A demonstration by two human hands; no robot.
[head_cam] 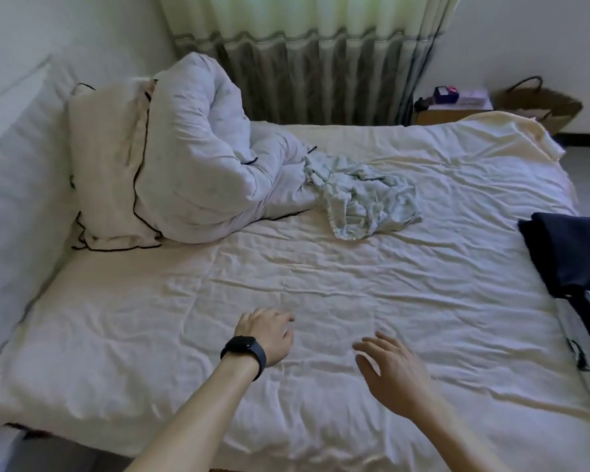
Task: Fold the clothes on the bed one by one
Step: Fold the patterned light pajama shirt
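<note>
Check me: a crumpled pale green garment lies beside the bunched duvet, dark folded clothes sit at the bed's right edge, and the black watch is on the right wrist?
Not quite. The head view shows the black watch on the left wrist, not the right. The pale green garment beside the duvet and the dark clothes at the right edge are correct.

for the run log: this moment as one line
left hand open | right hand open | pale green garment crumpled, untouched | navy garment folded at right edge
</note>
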